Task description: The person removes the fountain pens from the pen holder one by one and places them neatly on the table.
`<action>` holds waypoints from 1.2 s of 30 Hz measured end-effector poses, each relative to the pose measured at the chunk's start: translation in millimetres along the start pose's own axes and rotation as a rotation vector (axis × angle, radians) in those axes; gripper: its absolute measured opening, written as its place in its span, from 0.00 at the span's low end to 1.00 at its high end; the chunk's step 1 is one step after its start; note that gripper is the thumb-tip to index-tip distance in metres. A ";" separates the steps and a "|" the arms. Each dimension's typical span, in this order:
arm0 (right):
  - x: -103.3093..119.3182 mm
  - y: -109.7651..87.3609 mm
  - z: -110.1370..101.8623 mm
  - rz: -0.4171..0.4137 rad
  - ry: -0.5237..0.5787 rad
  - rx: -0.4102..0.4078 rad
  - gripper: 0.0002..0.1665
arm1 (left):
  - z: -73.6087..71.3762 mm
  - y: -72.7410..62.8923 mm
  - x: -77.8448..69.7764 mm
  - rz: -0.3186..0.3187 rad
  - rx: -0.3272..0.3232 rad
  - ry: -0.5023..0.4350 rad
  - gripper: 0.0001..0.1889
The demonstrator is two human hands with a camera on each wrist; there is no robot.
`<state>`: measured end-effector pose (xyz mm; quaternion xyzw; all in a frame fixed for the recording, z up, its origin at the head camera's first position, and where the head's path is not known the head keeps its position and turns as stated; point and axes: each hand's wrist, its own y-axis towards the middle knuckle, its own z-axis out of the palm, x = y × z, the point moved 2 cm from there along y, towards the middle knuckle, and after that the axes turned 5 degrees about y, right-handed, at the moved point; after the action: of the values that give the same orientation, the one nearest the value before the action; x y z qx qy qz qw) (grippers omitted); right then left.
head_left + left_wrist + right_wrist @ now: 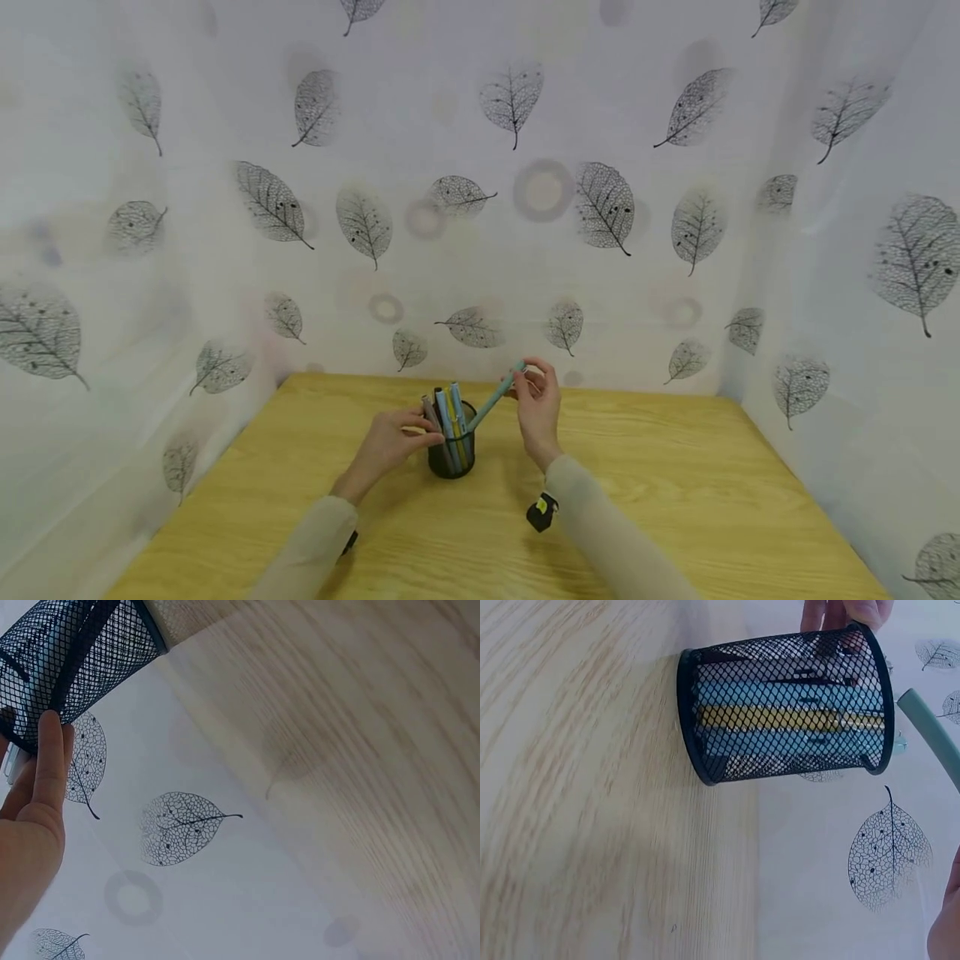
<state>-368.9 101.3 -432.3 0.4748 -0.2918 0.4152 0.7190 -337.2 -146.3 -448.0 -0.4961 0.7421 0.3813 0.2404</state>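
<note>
A black mesh pen holder (452,468) stands on the wooden table with several pens (450,408) in it, light blue, yellow and greyish. My left hand (388,443) holds the holder by its rim at the left; a straight finger lies along the mesh in the left wrist view. Between thumb and fingertips my right hand (540,410) pinches the upper end of a pale green pen (492,403), which slants down to the left. In the right wrist view, the lower end of that green pen (930,727) is just outside the holder's mouth.
The light wooden table (675,467) runs back to a pale curtain (510,250) with a leaf print, which also hangs at both sides. A black wrist device (542,512) sits by the right sleeve.
</note>
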 end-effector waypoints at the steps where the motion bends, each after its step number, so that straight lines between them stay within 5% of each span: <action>1: 0.4 0.5 -0.8 0.000 -0.006 -0.001 0.17 | -0.1 0.2 0.0 0.001 -0.001 0.000 0.07; 10: 0.8 0.5 -8.0 0.078 -0.087 0.050 0.10 | -0.5 0.1 0.0 0.031 0.011 -0.003 0.09; 22: -12.2 -3.9 -17.4 0.206 -0.089 0.116 0.15 | -2.8 -2.9 -3.1 0.048 0.021 0.034 0.09; 28: -17.8 -2.9 -24.0 0.325 -0.136 0.225 0.22 | -6.0 -0.8 -5.7 0.036 0.038 0.039 0.09; 36: -19.3 -7.2 -27.9 0.381 -0.261 0.413 0.29 | -3.4 -0.5 0.1 0.025 0.053 0.052 0.09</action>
<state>-371.2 119.4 -461.8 0.5969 -0.3749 0.5288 0.4728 -336.7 -149.1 -446.2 -0.4899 0.7643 0.3513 0.2292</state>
